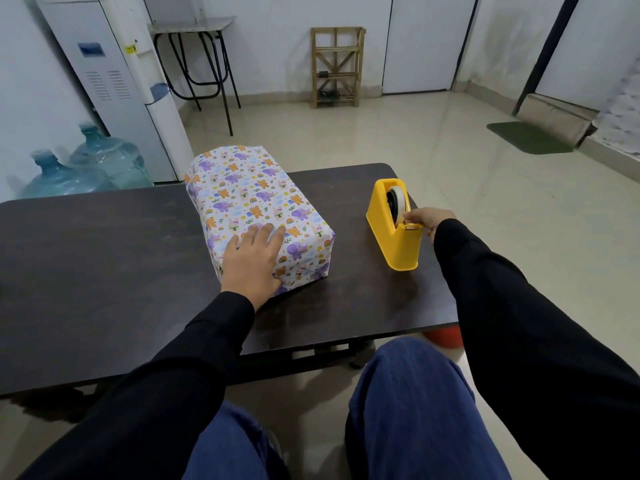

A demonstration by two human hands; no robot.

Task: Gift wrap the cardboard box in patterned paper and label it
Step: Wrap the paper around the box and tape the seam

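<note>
1. The left hand (247, 261) lies flat, fingers straight, on the near end of the wrapped box (256, 206).
2. The right hand (427, 220) has its fingertips pinched at the cutter end of the yellow tape dispenser (394, 237), on the tape (400, 202).
3. The box, in paper printed with elephants, bears and rainbows, stands mid-worktop (104, 271), with the dispenser just to its right.
4. Labels on the water dispenser (114, 98) behind are too blurred to read.

A: Entry: what sort of place?
B: A plain utility room, office or home, can't tell from here. Noted: water cooler (114, 81), two spare jugs (104, 159) beside it, tiled floor (381, 140), bare white walls (277, 39), wooden rack (337, 67), doormat (528, 137).
</note>
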